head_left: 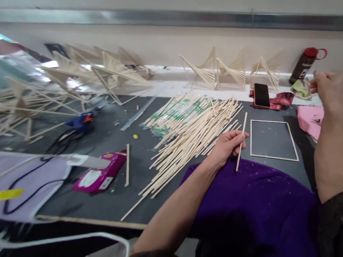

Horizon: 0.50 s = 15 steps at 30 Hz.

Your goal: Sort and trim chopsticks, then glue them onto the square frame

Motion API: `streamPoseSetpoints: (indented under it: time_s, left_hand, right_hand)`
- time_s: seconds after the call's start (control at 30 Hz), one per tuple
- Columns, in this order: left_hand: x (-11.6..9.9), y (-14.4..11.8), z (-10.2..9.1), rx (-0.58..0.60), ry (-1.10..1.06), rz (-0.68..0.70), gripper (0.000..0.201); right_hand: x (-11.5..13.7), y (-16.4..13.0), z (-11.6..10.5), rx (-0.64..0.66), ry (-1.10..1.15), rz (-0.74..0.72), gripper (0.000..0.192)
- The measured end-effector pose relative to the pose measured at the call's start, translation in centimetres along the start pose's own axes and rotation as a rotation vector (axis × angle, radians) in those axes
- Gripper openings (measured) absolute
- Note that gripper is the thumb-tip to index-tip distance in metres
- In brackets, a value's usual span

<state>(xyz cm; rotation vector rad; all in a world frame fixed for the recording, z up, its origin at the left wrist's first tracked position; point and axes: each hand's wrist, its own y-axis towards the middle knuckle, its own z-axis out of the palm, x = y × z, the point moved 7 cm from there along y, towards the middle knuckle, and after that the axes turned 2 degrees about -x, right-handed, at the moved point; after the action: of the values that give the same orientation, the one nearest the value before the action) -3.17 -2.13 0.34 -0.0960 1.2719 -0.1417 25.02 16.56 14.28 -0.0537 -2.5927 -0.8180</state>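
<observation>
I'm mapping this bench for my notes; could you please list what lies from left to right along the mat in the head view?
Pink box → loose stick → stick pile → left hand with a stick in its grip → stick frame → right hand.

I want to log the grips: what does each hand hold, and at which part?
Left hand pinches one wooden stick near its middle. Right hand is blurred; cannot tell.

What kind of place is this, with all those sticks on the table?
Probably a craft or model-making workshop. A big pile of wooden sticks covers the dark table, finished stick structures stand along the wall, and the left hand holds one stick.
</observation>
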Motion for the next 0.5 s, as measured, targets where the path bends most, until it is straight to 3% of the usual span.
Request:
streamPoseSetpoints:
  time_s: [0.07,0.13,0.27,0.4,0.5]
  left_hand:
    - [0.0,0.0,0.1,-0.004,-0.003,0.009,0.036]
    - [0.0,0.1,0.0,-0.021,-0.013,0.016,0.035]
    - [-0.2,0.4,0.0,-0.053,-0.051,0.068,0.031]
    - [0.4,1.1,0.2,-0.032,-0.091,0.051,0.025]
    - [1.0,1.5,0.5,-0.027,-0.105,0.046,0.024]
  right_hand:
    - [3.0,-1.5,0.0,0.020,0.254,-0.006,0.022]
    - [7.0,-3.7,0.6,0.163,0.363,-0.148,0.017]
    - [13.1,-8.7,0.8,0.401,0.412,-0.430,0.016]
    - [17.0,-12.9,0.0,0.440,0.428,-0.718,0.015]
    - [19.7,-16.1,0.6,0.574,0.375,-0.900,0.018]
